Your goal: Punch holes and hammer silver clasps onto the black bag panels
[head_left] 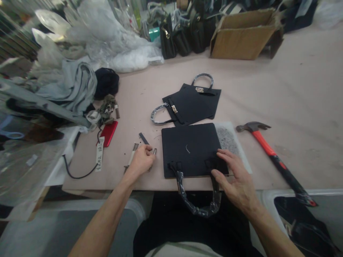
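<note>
A flat black bag panel [191, 142] lies before me, its plastic-wrapped handle [184, 194] hanging over the table's near edge. My right hand [235, 178] rests on the panel's right edge, thumb and fingers apart. A short pale thread [188, 149] curls on the panel. To the left, my left hand [142, 159] is pinched low over the table among small metal tools; whatever is between its fingertips is hidden. A dark metal strip [144, 138] lies just beyond those fingers, and a slim tool [133, 152] lies beside the hand.
Right of the panel are a speckled pale slab [227, 137] and a red-and-black claw hammer [270, 151]. Two more black panels with handles [191, 103] overlap farther back. A red flat device [109, 134], cloths [72, 84], black bags [184, 35] and a cardboard box [241, 37] stand around.
</note>
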Available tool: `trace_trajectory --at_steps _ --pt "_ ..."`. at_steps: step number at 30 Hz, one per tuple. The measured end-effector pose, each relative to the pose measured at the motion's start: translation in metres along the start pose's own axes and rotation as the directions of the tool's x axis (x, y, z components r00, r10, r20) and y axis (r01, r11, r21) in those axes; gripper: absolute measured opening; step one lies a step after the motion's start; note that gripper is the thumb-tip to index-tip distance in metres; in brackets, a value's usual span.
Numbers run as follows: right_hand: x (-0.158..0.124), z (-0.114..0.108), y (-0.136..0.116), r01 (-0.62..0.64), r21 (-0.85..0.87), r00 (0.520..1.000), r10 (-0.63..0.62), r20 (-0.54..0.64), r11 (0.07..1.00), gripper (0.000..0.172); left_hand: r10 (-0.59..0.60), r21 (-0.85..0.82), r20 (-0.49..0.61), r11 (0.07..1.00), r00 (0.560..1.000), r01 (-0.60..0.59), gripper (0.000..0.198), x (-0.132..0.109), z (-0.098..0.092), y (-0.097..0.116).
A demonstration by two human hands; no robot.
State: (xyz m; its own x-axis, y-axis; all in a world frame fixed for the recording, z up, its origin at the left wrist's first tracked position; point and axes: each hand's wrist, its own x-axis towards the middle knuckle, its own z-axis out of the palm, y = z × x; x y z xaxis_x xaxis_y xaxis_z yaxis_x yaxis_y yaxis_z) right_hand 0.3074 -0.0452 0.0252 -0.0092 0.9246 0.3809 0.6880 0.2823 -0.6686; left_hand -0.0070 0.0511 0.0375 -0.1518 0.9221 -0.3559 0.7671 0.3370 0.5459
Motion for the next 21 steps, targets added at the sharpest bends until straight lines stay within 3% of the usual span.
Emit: trace_trajectory --at_steps 3,8,13,16,19,21 --pt "0.000 -0.004 0.001 0.003 -0.085 1.000 -0.006 -0.031 0.996 0.038 0.032 -0.096 0.024 0.995 0.999 -0.029 0.033 -0.005 0.001 -0.008" --pt "-0.001 0.008 0.000 0.064 -0.192 0.998 -0.068 -0.010 0.979 0.032 0.213 0.145 0.005 0.967 0.977 -0.212 0.030 -0.014 0.008 -0.011" --pt "0.003 0.012 -0.018 0.122 -0.229 0.992 -0.129 -0.016 0.966 0.029 0.170 0.344 0.052 0.922 0.984 -0.177 0.004 -0.014 0.008 0.001" --pt "0.007 0.009 -0.023 0.107 -0.241 0.993 -0.117 -0.029 0.965 0.027 0.166 0.406 0.059 0.897 0.984 -0.176 0.009 -0.009 0.005 0.003" --pt "0.008 0.006 -0.013 0.019 -0.256 0.997 -0.036 -0.063 0.967 0.028 0.157 0.264 0.032 0.951 0.987 -0.160 0.011 -0.004 0.001 -0.002" --pt "0.006 0.003 0.000 -0.029 -0.258 0.997 0.008 -0.080 0.966 0.029 0.117 -0.053 0.042 0.992 0.992 -0.115 0.008 -0.005 -0.002 -0.005"
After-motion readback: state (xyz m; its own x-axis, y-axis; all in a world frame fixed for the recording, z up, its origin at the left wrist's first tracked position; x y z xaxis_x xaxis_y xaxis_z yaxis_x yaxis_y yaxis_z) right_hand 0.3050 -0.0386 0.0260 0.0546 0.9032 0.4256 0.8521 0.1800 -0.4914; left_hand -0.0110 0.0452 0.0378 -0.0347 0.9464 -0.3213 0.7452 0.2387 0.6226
